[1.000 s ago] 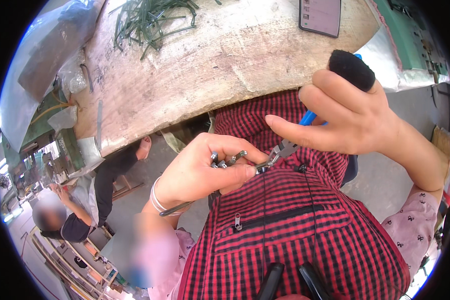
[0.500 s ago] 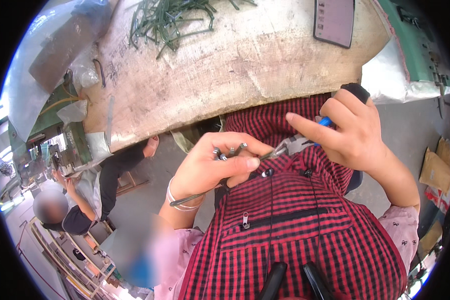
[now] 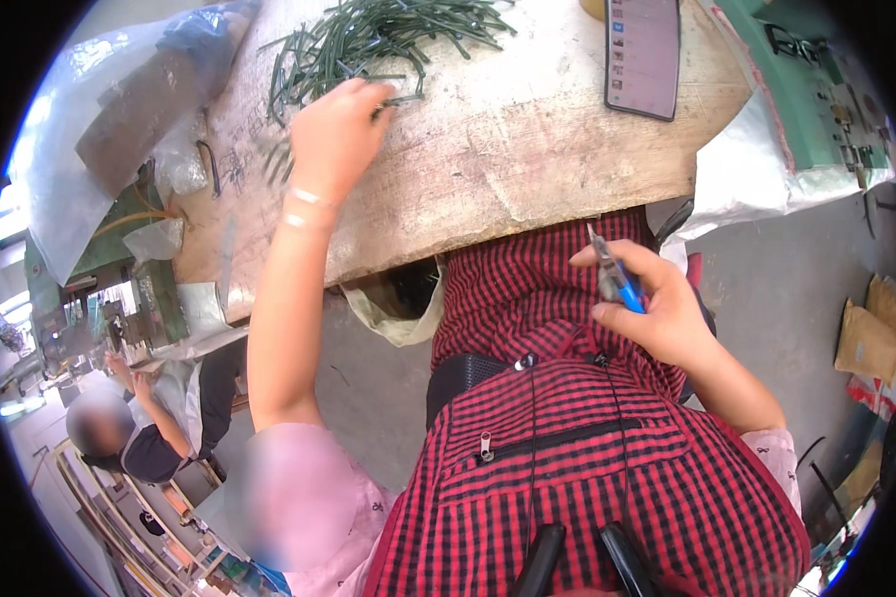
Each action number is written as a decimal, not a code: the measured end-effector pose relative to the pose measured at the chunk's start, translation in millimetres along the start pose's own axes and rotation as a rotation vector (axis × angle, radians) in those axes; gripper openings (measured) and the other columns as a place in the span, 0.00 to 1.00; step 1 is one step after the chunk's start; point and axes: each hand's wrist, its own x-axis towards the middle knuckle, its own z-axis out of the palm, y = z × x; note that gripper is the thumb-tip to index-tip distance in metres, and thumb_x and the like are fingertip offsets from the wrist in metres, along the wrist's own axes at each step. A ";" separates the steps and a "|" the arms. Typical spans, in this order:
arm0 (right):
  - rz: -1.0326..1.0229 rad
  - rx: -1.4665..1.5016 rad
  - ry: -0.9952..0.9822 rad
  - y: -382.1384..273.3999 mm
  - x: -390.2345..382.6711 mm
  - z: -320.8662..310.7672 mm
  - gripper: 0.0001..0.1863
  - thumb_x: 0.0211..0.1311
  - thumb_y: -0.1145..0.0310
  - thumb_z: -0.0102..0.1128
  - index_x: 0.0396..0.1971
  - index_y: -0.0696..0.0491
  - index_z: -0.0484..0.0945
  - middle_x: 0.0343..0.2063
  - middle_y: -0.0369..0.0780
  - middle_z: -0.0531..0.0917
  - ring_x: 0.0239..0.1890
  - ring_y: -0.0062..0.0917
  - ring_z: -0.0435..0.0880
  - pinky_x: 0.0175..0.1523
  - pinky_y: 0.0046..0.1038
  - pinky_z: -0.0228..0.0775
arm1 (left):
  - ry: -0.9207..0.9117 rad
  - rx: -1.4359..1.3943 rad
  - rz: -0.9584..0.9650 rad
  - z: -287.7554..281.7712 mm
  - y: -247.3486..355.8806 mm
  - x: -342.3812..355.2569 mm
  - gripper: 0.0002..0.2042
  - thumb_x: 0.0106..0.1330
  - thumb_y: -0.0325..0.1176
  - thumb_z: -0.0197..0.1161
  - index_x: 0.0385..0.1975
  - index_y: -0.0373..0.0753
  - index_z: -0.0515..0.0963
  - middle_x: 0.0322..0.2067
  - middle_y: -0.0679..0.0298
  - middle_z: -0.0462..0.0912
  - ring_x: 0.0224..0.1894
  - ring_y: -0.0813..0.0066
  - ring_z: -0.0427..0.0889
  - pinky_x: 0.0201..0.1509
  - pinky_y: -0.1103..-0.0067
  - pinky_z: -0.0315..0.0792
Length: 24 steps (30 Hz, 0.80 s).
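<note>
Worktable (image 3: 488,149) across 12 o'clock, scuffed pale wood. Left hand (image 3: 336,134) at 11, arm stretched out, fingers curled at near edge of pile of thin green strips (image 3: 368,45), tangled; grip hidden, cannot tell. Clear crinkled plastic bag (image 3: 55,209) at 10, brown slab (image 3: 134,124) showing through. Right hand (image 3: 662,303) at 3, holding blue-handled pliers (image 3: 627,294), thumb and forefinger apart, metal tip toward 11.

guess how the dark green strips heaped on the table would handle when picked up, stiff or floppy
The dark green strips are probably fairly stiff, since many lie nearly straight. Each is likely light, being so thin. Crisscrossed in a loose heap, they may snag on one another when lifted.
</note>
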 end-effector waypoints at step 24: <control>-0.415 -0.859 0.249 -28.1 16.1 -8.3 0.32 0.40 0.74 0.71 0.53 0.44 0.82 0.32 0.39 0.77 0.38 0.36 0.76 0.42 0.34 0.68 | -0.288 -1.880 -1.031 -74.5 160.1 -81.3 0.14 0.66 0.24 0.58 0.50 0.29 0.76 0.16 0.67 0.75 0.15 0.87 0.68 0.16 0.88 0.56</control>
